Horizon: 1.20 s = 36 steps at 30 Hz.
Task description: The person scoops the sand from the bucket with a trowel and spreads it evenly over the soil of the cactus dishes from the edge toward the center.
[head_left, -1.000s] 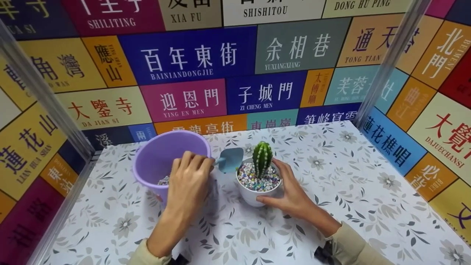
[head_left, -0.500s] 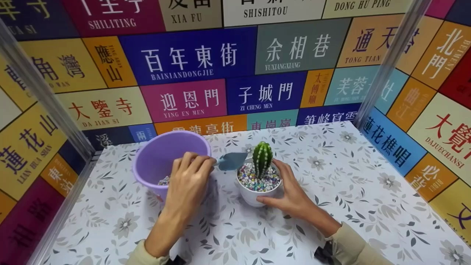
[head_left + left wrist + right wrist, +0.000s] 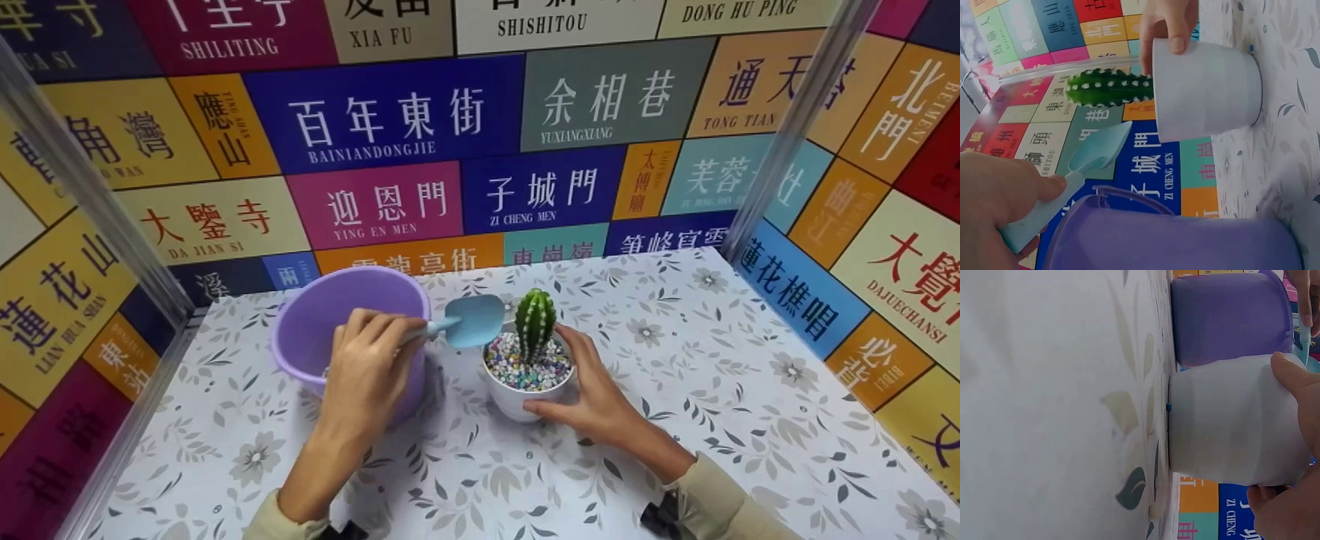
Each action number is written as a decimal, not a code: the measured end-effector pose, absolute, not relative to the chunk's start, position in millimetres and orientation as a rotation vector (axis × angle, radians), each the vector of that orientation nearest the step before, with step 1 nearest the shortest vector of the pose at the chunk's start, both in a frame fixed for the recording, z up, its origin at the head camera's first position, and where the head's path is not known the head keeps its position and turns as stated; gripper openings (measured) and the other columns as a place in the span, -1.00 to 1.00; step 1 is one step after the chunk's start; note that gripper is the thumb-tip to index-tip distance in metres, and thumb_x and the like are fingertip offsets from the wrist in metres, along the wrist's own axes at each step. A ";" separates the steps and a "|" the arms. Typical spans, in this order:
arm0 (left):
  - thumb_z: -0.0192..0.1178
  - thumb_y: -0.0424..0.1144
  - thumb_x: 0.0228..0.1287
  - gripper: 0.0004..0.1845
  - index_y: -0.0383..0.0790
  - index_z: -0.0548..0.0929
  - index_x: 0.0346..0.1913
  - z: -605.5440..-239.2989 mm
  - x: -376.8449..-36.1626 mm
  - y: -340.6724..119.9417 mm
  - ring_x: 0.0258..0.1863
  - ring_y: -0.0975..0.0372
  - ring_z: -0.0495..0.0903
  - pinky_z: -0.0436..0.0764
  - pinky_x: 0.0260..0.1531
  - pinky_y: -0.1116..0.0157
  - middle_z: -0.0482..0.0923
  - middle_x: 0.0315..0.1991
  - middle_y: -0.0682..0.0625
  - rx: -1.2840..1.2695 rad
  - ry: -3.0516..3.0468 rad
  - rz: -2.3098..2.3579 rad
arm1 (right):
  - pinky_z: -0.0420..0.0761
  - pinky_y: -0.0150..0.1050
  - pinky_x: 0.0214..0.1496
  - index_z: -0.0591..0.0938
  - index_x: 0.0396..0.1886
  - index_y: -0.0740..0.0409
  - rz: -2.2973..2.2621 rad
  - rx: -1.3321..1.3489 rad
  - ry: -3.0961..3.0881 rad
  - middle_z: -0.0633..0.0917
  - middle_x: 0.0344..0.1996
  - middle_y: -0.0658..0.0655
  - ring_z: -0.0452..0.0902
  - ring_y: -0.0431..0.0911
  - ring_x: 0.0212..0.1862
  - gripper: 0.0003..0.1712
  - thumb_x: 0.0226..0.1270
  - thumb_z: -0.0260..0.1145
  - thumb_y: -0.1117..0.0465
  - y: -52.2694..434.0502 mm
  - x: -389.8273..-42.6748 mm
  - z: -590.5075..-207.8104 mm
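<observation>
Left hand grip clasps trowel; right hand grip cups white pot.

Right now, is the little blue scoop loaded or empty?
Empty, it seems: the scoop blade shows bare blue in the left hand.

Looking like a staged recording booth, not a home or shop. Three wall panels are boxing in the worktop, all printed with coloured blocks carrying Chinese place names plus pinyin (BAINIANDONGJIE, ZI CHENG MEN, YING EN MEN). Bare metal posts are standing at the back corners, holding the panels together. A floral-patterned sheet is covering the worktop. Nothing like furniture or household fittings is showing past the panels, so a purpose-built cubicle setup.
</observation>
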State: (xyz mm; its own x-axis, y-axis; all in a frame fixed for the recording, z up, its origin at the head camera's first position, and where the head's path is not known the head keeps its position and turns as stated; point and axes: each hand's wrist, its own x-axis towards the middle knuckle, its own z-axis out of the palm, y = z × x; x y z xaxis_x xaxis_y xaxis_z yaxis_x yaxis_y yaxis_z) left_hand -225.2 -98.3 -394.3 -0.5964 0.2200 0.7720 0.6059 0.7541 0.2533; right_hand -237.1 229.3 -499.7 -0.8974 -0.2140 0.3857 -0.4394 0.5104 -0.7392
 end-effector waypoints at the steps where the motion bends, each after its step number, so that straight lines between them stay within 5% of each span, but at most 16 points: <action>1: 0.53 -0.26 0.33 -0.80 -0.09 0.85 -0.01 -393.1 -225.3 -101.2 -0.06 0.10 0.58 0.44 -0.03 0.14 0.84 -0.13 0.03 -0.603 -2.198 -0.691 | 0.21 0.43 0.62 0.11 0.76 0.04 1.337 0.548 -2.512 0.27 0.66 0.25 0.24 0.30 0.65 0.41 0.06 0.76 -0.15 229.3 -236.9 -499.4; 21: 0.45 -0.32 0.40 -0.79 -0.21 0.85 0.05 -383.8 -234.1 -178.8 0.04 -0.11 0.68 0.56 0.18 -0.07 0.85 -0.02 -0.17 -0.192 -2.453 -0.999 | 0.16 0.42 0.66 0.02 0.79 0.09 1.354 0.486 -2.578 0.24 0.69 0.27 0.18 0.32 0.68 0.50 0.05 0.75 -0.19 229.5 -236.8 -498.1; 26: 0.42 -0.31 0.44 -0.80 -0.24 0.85 0.05 -382.2 -238.7 -186.0 0.22 -0.15 0.73 0.56 0.36 -0.16 0.84 0.03 -0.22 -0.170 -2.542 -0.993 | 0.14 0.42 0.66 0.02 0.79 0.10 1.358 0.486 -2.575 0.23 0.69 0.28 0.17 0.33 0.69 0.51 0.05 0.75 -0.19 229.6 -237.3 -497.9; 36: 0.37 -0.36 0.44 -0.81 -0.27 0.85 0.03 -377.6 -248.9 -187.3 0.24 -0.16 0.73 0.55 0.37 -0.16 0.86 0.03 -0.19 -0.237 -2.633 -0.942 | 0.13 0.44 0.66 -0.01 0.80 0.04 1.358 0.498 -2.578 0.22 0.70 0.28 0.16 0.33 0.69 0.47 0.11 0.72 -0.17 230.5 -236.8 -497.4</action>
State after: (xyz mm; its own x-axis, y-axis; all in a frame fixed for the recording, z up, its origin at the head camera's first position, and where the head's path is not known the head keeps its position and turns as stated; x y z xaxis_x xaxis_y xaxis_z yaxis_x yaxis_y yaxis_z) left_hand -248.9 -187.3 -377.6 -0.9305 0.0439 0.3638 0.2646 0.7671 0.5844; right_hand -236.8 230.5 -497.4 -0.9265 -0.2065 0.3145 -0.3761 0.5253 -0.7633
